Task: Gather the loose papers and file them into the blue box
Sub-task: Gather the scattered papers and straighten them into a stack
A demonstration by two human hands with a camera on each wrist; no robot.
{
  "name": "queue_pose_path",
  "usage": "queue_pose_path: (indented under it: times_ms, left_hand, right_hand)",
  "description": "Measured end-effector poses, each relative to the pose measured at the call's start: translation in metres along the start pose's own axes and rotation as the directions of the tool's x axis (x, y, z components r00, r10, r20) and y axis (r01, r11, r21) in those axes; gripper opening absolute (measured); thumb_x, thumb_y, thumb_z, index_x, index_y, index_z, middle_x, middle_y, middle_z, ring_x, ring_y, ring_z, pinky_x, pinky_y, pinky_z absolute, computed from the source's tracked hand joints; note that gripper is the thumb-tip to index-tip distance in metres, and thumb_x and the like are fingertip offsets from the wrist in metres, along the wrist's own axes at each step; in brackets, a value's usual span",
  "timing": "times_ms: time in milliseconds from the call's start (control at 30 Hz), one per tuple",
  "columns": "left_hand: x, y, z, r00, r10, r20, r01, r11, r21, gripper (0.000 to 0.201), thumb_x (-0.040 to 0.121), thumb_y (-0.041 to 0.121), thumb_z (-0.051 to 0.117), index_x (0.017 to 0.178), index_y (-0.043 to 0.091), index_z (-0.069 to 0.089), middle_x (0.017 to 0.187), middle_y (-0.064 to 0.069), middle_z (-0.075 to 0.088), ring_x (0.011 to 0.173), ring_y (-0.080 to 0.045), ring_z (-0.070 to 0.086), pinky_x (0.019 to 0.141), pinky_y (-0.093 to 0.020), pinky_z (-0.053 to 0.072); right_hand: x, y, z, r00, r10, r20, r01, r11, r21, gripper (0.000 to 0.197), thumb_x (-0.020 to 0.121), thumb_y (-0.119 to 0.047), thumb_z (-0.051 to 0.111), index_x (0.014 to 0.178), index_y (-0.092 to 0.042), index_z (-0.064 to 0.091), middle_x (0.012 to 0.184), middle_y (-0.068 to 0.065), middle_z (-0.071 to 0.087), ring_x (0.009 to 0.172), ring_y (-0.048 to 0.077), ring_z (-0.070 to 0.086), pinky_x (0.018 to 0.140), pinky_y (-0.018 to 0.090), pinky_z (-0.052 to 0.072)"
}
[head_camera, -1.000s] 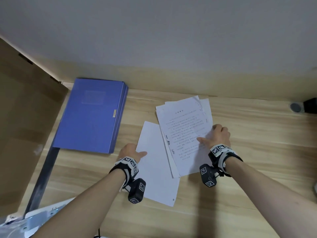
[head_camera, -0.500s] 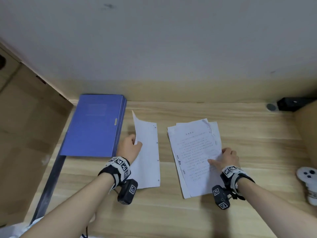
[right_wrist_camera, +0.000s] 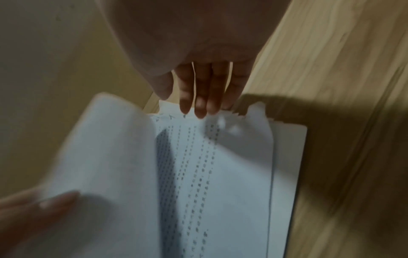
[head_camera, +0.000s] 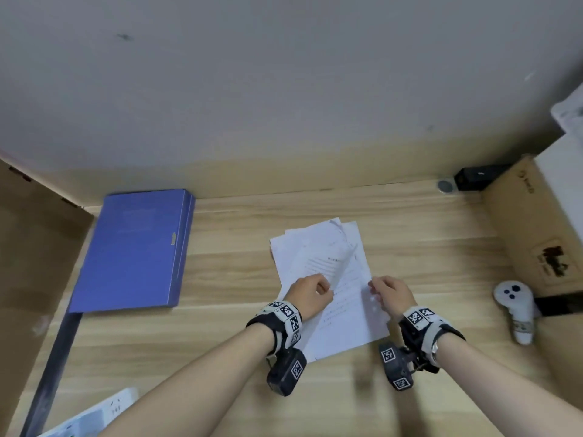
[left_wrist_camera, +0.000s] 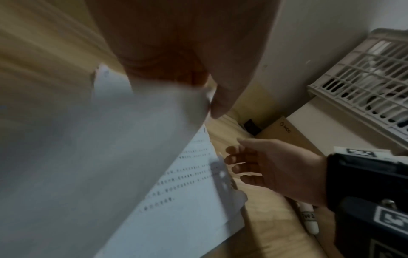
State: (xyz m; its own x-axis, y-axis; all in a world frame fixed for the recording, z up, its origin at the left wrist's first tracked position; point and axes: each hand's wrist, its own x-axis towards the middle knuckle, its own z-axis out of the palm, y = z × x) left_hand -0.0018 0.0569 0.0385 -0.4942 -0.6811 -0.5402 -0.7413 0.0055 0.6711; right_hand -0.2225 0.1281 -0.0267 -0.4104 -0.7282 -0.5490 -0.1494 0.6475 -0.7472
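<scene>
White papers stacked, seemingly untidily; blue box closed, flat.

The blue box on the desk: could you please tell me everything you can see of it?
The blue box is a flat, rectangular file box, seemingly of smooth plastic or coated board, with a small pale clasp on its right edge. It lies closed and flat on the wooden desk, left of the papers, its far end near the wall. Neither hand touches it.

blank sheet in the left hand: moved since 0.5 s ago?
Yes. The sheet in the left hand went right, away from the blue box, onto the paper stack.
</scene>
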Motion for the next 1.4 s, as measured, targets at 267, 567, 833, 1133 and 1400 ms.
queue_pose_path:
  times_ms: [267, 567, 833, 1133, 1400]
  left_hand:
    - [0.007, -0.034, 0.000, 0.985, -0.169, -0.034, 0.164, 0.980, -0.111, 0.027, 0.093, 0.030, 0.053, 0.114, 0.018, 0.065, 0.118, 0.002, 0.066, 0.108, -0.019, 0.061, 0.096, -0.035, 0.049]
    - [0.009, -0.093, -0.030, 0.871, -0.410, -0.271, 0.363, 0.908, -0.207, 0.027, 0.090, 0.017, 0.055, 0.116, 0.015, 0.063, 0.113, -0.001, 0.065, 0.107, -0.021, 0.062, 0.093, -0.030, 0.048]
    - [0.028, -0.078, -0.015, 0.860, -0.491, -0.139, 0.393, 0.811, -0.432, 0.037, 0.088, 0.017, 0.057, 0.125, 0.013, 0.055, 0.121, -0.008, 0.064, 0.107, -0.025, 0.063, 0.090, -0.037, 0.052]
    - [0.043, -0.051, -0.003, 0.863, -0.502, -0.053, 0.430, 0.786, -0.443, 0.012, 0.084, 0.009, 0.054, 0.087, 0.014, 0.065, 0.091, -0.006, 0.071, 0.081, -0.023, 0.064, 0.069, -0.030, 0.050]
    - [0.022, -0.048, -0.019, 0.839, -0.538, -0.077, 0.366, 0.664, -0.652, 0.020, 0.077, 0.002, 0.066, 0.090, 0.015, 0.056, 0.106, -0.011, 0.069, 0.096, -0.029, 0.066, 0.091, -0.045, 0.056]
  right_hand:
    - [0.014, 0.001, 0.000, 0.992, 0.046, 0.120, -0.024, 0.984, -0.174, 0.027, 0.083, -0.031, 0.068, 0.068, -0.008, 0.064, 0.066, 0.007, 0.068, 0.061, 0.021, 0.058, 0.061, 0.031, 0.046]
    - [0.050, -0.047, 0.001, 0.975, -0.176, 0.136, 0.221, 0.838, -0.499, 0.021, 0.090, -0.016, 0.054, 0.072, -0.007, 0.048, 0.066, 0.009, 0.056, 0.066, 0.028, 0.050, 0.054, 0.030, 0.032]
    - [0.083, -0.060, 0.002, 0.991, -0.127, 0.050, 0.134, 0.835, -0.534, 0.032, 0.071, -0.047, 0.056, 0.086, -0.020, 0.051, 0.088, 0.003, 0.055, 0.077, 0.024, 0.054, 0.064, 0.030, 0.043]
    - [0.031, -0.036, 0.017, 0.982, 0.067, 0.178, -0.012, 0.957, -0.290, 0.025, 0.078, -0.025, 0.070, 0.101, -0.019, 0.066, 0.093, -0.004, 0.069, 0.089, 0.020, 0.066, 0.070, 0.028, 0.051]
    - [0.000, -0.048, 0.025, 0.981, 0.024, 0.192, -0.029, 0.999, 0.024, 0.024, 0.073, -0.001, 0.076, 0.095, -0.006, 0.070, 0.095, 0.007, 0.075, 0.086, 0.023, 0.072, 0.067, 0.029, 0.058]
